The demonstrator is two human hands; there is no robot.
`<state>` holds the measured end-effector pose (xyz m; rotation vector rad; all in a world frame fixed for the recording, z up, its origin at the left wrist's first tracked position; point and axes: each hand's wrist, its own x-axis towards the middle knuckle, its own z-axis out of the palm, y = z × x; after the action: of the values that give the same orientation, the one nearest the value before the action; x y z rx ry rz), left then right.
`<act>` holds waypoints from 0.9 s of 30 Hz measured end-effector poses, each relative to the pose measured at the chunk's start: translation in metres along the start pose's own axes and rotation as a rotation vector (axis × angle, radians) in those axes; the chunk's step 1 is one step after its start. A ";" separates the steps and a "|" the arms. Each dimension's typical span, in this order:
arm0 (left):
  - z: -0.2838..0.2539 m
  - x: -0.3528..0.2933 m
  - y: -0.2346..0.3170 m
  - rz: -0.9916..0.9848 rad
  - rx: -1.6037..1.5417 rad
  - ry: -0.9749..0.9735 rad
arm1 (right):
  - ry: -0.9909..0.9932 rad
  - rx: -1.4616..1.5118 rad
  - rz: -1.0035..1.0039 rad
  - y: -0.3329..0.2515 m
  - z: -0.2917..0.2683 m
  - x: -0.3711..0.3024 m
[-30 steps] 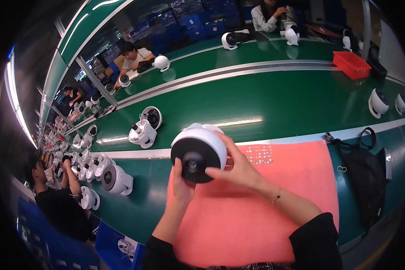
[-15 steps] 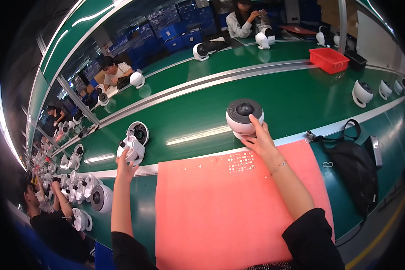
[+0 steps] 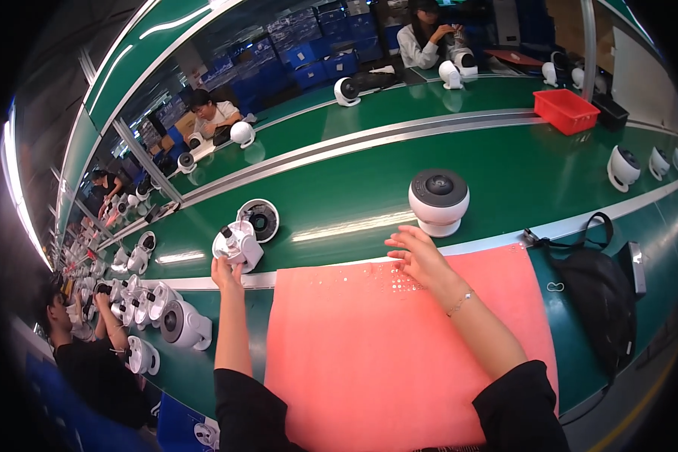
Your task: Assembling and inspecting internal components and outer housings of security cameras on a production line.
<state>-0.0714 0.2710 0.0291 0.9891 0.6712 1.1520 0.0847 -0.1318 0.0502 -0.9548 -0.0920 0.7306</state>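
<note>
beyond the pink mat [image 3: 399, 354], i see the closed camera [image 3: 438, 200] just set down, which frees the right hand [image 3: 423, 262], now empty; leftward, the left hand [image 3: 227, 274] touches the open camera [image 3: 246, 251], its grip unclear.

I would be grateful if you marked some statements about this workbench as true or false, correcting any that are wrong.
1. The left hand touches the opened white camera. True.
2. The right hand grips the closed white camera. False: that hand is open and holds nothing.
3. The black bag lies to the right of the pink mat. True.
4. The red bin stands on the pink mat. False: it stands beyond the mat, farther off.
5. The closed white camera's black face is turned upward. True.
</note>
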 end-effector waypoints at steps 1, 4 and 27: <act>-0.006 -0.002 0.008 0.002 0.004 -0.032 | -0.058 -0.143 -0.070 0.001 0.002 0.000; 0.000 -0.041 0.049 -0.024 0.101 -0.247 | -0.156 -0.634 -0.385 0.003 0.023 -0.014; -0.003 -0.137 0.086 -0.461 0.415 -0.972 | -0.781 -0.938 -0.892 -0.047 0.085 -0.131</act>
<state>-0.1515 0.1487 0.0992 1.4788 0.3005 0.0480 -0.0224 -0.1679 0.1677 -1.2836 -1.5538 0.1366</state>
